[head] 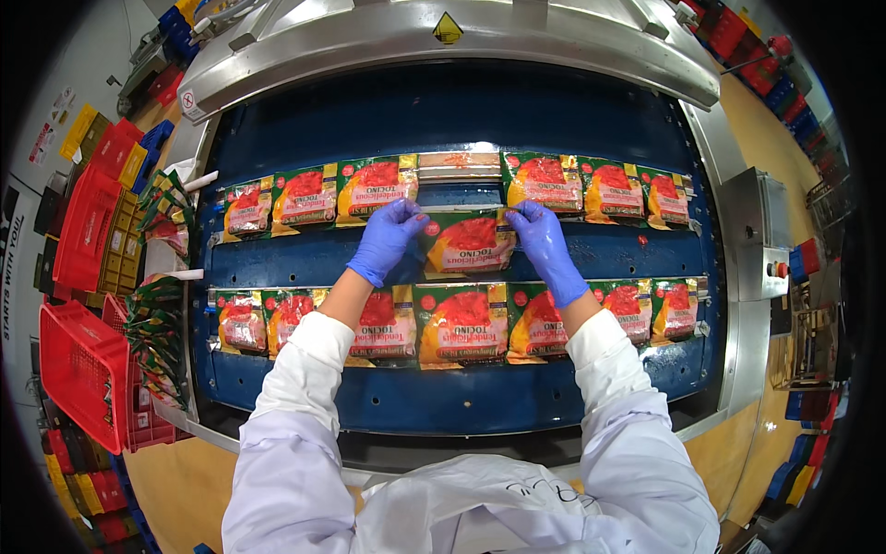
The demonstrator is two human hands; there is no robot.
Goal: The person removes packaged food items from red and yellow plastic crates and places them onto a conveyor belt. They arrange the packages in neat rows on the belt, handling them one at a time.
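Between my two blue-gloved hands hangs a printed plastic pouch of tocino (471,242), green, red and yellow. My left hand (387,239) pinches one top corner and my right hand (543,246) pinches the other. Just beyond the pouch is a gap in the far row, where a metal seal bar (459,165) with reddish smears shows. Like pouches lie on both sides of that gap, a left one (377,187) and a right one (542,181) nearest to it. A near row of pouches (462,322) lies below my hands, partly hidden by my forearms.
The blue belt (471,398) belongs to a steel packing machine with a raised lid (443,34) behind. Filled pouches (156,339) are stacked at the left edge beside a red crate (86,377). A control box with a red button (779,270) stands right.
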